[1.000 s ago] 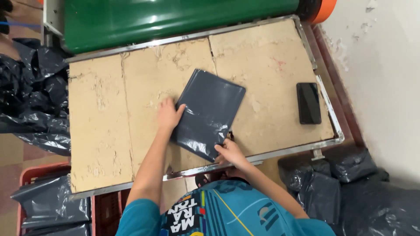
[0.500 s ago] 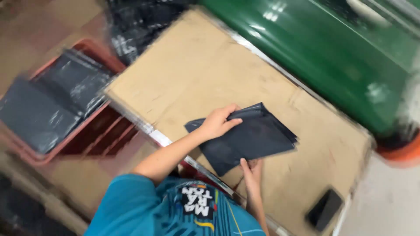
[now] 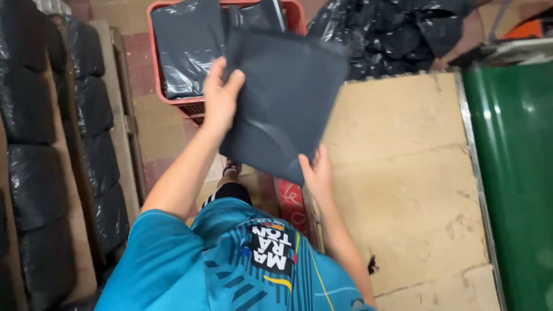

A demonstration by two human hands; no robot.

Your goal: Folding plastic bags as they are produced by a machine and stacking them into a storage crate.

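Observation:
I hold a flat dark grey plastic mailer bag (image 3: 282, 98) in the air with both hands. My left hand (image 3: 219, 95) grips its left edge, fingers curled over the top. My right hand (image 3: 315, 175) holds its lower corner from beneath. The bag hangs over the gap between the cardboard-topped table (image 3: 403, 190) and a red plastic crate (image 3: 152, 57) on the floor. The crate holds more dark grey bags (image 3: 184, 40).
A green conveyor (image 3: 512, 173) runs along the table's right side. Black wrapped bundles (image 3: 34, 115) are stacked on the left. A heap of black bags (image 3: 391, 34) lies beyond the table. Tiled floor (image 3: 155, 126) shows between crate and bundles.
The bag has come up off the table and moved toward the red crate, both hands still on it. The view has swung round to the crate.

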